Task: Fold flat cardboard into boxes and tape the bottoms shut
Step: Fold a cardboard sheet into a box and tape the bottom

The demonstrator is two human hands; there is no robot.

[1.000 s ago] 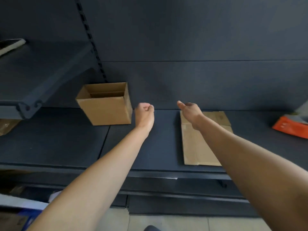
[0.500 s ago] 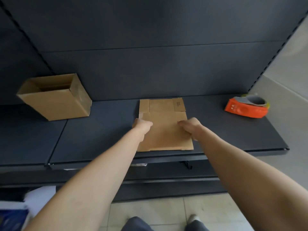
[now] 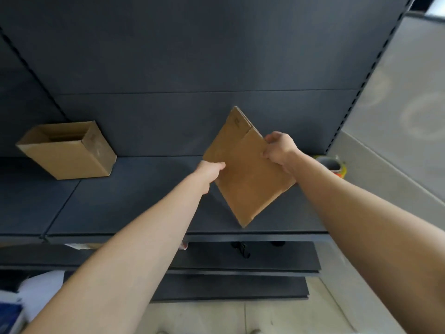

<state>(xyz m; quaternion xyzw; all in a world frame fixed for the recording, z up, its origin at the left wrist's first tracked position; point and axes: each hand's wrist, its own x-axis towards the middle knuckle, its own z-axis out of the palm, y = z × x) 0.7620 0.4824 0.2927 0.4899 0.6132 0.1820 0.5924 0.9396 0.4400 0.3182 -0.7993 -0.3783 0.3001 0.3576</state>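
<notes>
I judge one box [image 3: 65,150] folded at the shelf's [image 3: 120,201] left end; left hand [image 3: 209,171] and right hand [image 3: 280,149] pinch the next sheet [image 3: 245,179], unopened, untaped.

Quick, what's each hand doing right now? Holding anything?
Left hand: closed, holding the cardboard by its left edge.
Right hand: closed, holding the same cardboard by its right edge.

One wide-angle camera, worn on the head, faces forward and down at a dark shelf [image 3: 115,203], close by. Both forearms enter from 6 o'clock; the left hand [image 3: 209,170] and right hand [image 3: 279,150] grip the flat cardboard [image 3: 248,182] near centre. Floor tiles [image 3: 216,317] lie at 6 o'clock, a pale wall [image 3: 397,116] at 3 o'clock.
</notes>
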